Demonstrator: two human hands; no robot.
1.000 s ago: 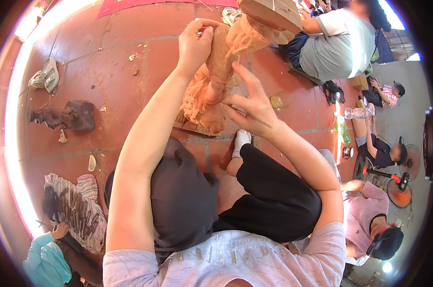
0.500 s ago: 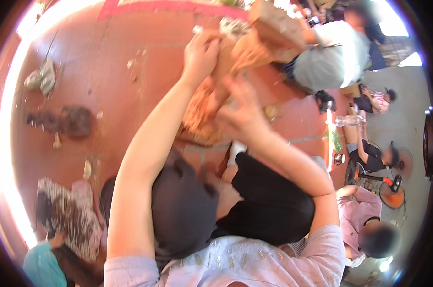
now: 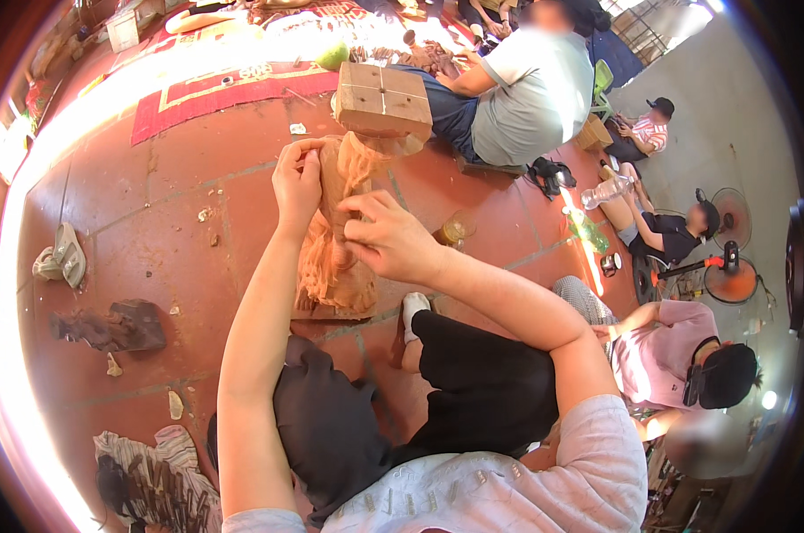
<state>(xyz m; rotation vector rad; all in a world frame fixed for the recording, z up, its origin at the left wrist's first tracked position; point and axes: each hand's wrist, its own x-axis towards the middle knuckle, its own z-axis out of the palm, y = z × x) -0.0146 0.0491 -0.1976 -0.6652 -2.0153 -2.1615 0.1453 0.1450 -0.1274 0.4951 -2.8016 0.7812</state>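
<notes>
A light orange-brown wood carving (image 3: 326, 271) lies in front of my knees, its surface cut into folds and ridges. A thick squared block (image 3: 382, 99) with crossing pale lines forms its far end. My left hand (image 3: 298, 184) is curled around the carving's left edge, thumb and fingers pressed on the wood. Across from it, my right hand (image 3: 388, 235) has its fingers bent and pinched together against the carving's middle. Whatever may be between those fingertips is too small to make out.
Left on the tiled floor are a dark carved piece (image 3: 109, 327), sandals (image 3: 62, 258) and a cloth with several chisel-like tools (image 3: 166, 484). A glass (image 3: 455, 231) stands right of the carving. A seated person (image 3: 530, 98) is just beyond the block; others sit along the right wall near fans (image 3: 730, 277).
The view has tilted up, so the carving and both hands sit further left, with more room showing. My right hand's blurred, looser fingers are now bent against the wood. My left hand keeps its grip.
</notes>
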